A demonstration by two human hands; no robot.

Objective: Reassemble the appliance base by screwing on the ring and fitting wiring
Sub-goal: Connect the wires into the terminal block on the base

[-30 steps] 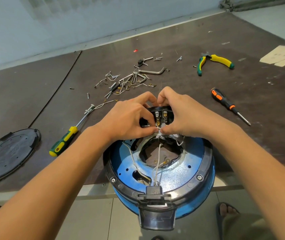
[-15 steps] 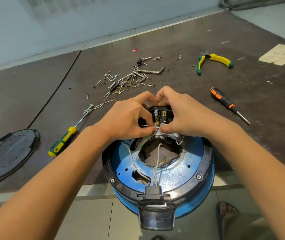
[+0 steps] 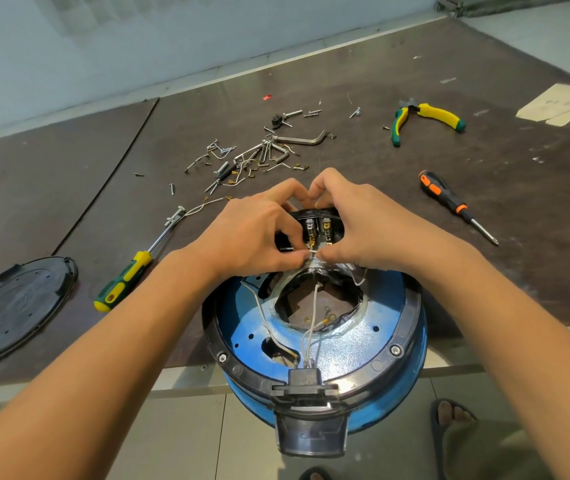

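Pinching a short white wire (image 3: 312, 253) with both hands: our left hand (image 3: 255, 233) and right hand (image 3: 363, 226) each have thumb and fingertip curled on it, right at the black terminal block (image 3: 318, 230) on the far side of the blue base (image 3: 345, 344). The base sits at the tabletop's (image 3: 519, 202) near edge, with the black ring (image 3: 411, 306) on its rim and two screws showing. A screwdriver (image 3: 124, 282) lies to the left and pliers (image 3: 425, 121) far right.

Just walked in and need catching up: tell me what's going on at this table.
A person is wiring an upturned blue appliance base at the edge of the table. The left hand and right hand pinch a white wire at the black connector block on its far rim. The black ring sits on the base. Pliers and loose screws lie beyond.
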